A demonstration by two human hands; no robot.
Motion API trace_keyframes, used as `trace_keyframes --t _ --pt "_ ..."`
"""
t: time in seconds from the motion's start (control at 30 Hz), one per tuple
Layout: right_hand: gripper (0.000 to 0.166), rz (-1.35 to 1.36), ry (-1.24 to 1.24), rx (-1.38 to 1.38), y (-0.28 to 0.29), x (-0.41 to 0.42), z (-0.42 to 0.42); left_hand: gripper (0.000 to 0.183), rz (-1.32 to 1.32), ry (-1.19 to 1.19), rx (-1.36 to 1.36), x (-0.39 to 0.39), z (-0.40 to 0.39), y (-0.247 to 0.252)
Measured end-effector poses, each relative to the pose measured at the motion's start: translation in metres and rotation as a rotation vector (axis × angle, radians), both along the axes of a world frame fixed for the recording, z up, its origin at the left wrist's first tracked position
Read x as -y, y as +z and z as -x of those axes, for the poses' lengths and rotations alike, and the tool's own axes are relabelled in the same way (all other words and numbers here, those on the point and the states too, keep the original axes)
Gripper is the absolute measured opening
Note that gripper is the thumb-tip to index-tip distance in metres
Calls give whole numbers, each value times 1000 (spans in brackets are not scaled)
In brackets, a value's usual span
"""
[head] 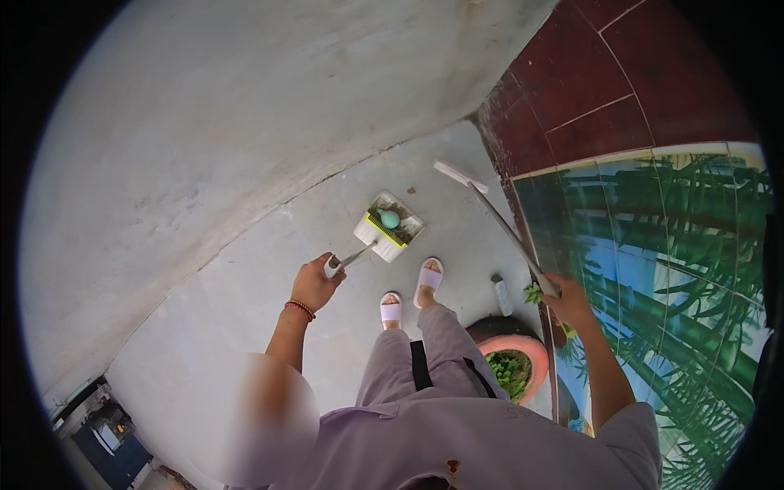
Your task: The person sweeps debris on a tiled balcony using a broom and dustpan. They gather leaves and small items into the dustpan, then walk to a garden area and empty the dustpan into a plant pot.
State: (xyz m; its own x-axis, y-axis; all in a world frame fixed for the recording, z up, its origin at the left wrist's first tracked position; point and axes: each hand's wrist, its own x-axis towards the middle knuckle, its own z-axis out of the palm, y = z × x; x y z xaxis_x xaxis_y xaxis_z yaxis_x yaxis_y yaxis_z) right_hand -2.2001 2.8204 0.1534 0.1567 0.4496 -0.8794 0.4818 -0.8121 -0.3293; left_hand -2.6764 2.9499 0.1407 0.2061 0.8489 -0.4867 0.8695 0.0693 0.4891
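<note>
My left hand [315,283] is closed around the white-ended handle of a long-handled dustpan [386,248]. The white pan rests on the concrete floor ahead of my feet, with a yellow-green toothed strip across it. A teal, bulb-shaped object [389,218] lies in the pan among dirt and debris. My right hand [569,300] grips the grey pole of a broom or similar floor tool [505,226]. Its narrow, pale head [460,176] is on the floor near the corner, to the right of the pan and beyond it.
A pale plastered wall [245,122] rises ahead and left. Dark red tiles [588,79] and a green bamboo-patterned tiled wall [667,257] stand at right. Near my right foot are a cylindrical object [502,296] and a round planter [539,358] with plants. A small brown scrap [411,190] lies beyond the pan.
</note>
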Motion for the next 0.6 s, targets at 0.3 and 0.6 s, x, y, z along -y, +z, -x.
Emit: trace_keyframes --t 0.3,0.6 --pt "57 -317 353 283 -115 7 61 18 76 -35 -24 -39 -15 -4" --pt "58 -214 270 109 -40 92 91 24 77 -69 91 -42 5 -10"
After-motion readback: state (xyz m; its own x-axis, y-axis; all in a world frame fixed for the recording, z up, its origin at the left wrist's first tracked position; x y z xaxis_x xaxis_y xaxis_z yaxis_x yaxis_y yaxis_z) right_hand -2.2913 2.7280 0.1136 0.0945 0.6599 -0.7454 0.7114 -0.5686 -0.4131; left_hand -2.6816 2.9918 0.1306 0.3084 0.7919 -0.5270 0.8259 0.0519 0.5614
